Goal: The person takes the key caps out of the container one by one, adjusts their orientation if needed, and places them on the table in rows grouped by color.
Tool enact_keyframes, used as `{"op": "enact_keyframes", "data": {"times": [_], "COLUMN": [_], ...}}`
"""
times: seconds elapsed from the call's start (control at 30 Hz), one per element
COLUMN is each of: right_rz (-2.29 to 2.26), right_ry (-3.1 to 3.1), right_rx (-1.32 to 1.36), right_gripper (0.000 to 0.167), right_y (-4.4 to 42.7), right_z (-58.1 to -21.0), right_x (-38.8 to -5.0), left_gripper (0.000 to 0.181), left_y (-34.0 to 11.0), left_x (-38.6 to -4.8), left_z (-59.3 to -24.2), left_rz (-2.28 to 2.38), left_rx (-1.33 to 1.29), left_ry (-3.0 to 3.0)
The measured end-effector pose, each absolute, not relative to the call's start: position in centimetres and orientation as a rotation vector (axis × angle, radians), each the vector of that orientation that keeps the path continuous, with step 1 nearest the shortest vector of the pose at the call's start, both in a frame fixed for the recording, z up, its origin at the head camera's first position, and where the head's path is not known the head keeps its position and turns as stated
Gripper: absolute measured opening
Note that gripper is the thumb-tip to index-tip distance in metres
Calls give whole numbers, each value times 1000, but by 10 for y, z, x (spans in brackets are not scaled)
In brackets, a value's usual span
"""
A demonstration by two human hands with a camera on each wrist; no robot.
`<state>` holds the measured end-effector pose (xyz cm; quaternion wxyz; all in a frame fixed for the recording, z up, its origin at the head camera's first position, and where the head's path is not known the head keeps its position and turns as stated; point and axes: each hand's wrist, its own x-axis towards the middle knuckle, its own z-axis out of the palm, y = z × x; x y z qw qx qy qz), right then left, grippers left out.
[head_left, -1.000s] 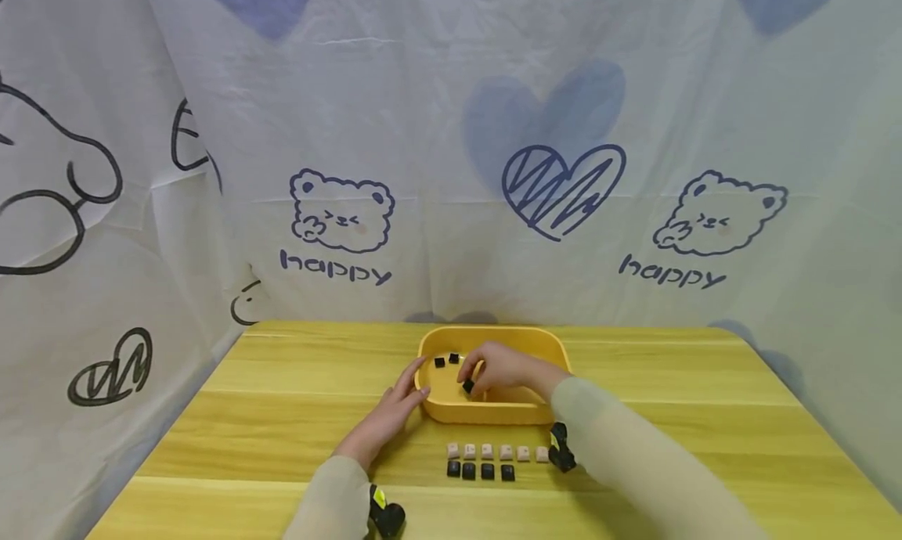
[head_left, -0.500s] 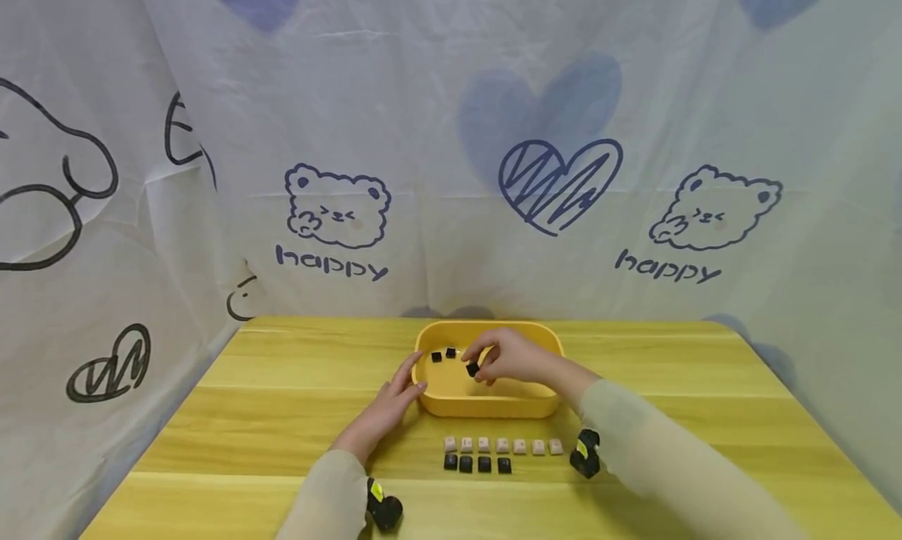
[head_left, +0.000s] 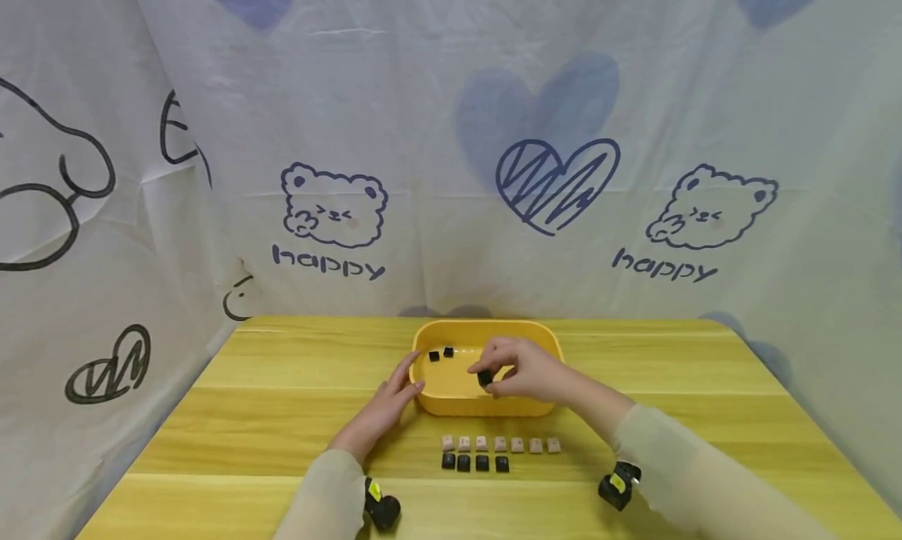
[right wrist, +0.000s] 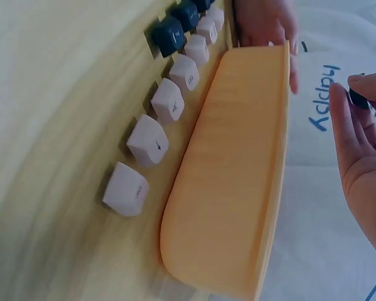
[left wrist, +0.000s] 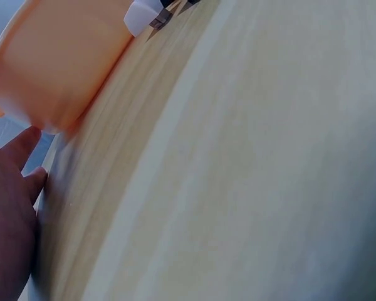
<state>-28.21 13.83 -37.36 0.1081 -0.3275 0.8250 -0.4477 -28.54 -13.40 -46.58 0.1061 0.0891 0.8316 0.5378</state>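
Observation:
A yellow tray (head_left: 486, 407) with a raised rim stands toward the table's back edge. My left hand (head_left: 384, 411) rests on its left end, fingers fairly straight, touching the rim and near corner. Over the tray, my right hand (head_left: 524, 372) pinches a black keycap (head_left: 485, 378) between thumb and fingers, also visible as a dark keycap (right wrist: 358, 99) in the right wrist view. Two black keycaps, one a keycap (head_left: 434, 356) and beside it another keycap (head_left: 449, 352), lie inside at the left. The right hand hides part of the tray's inside.
In front of the tray runs a row of several white keycaps (head_left: 500, 444). Nearer me lies a shorter row of several black keycaps (head_left: 482, 463), aligned at the left. The wooden table (head_left: 282, 415) meets a patterned cloth (head_left: 437, 211) behind.
My right hand has picked the black keycap up from the tray floor and drawn it a little to the right. The left hand stays at the tray's end.

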Motion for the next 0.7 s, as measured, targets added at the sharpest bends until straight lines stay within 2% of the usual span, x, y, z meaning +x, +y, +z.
{"op": "enact_keyframes", "data": {"times": [0.23, 0.7], "right_rz": [-1379, -1563], "right_ry": [2415, 2315], "right_rx": [-1003, -896], "right_gripper": [21, 23], "right_y": [146, 161], "right_z": [-372, -376], "right_x": [-260, -232], "left_gripper": [59, 60], "left_y": [-135, -134], "left_x": [-286, -287], "left_z": [-466, -469], "left_rz": [1589, 1587], "left_rx": [244, 263], "left_ry": [2441, 2448]}}
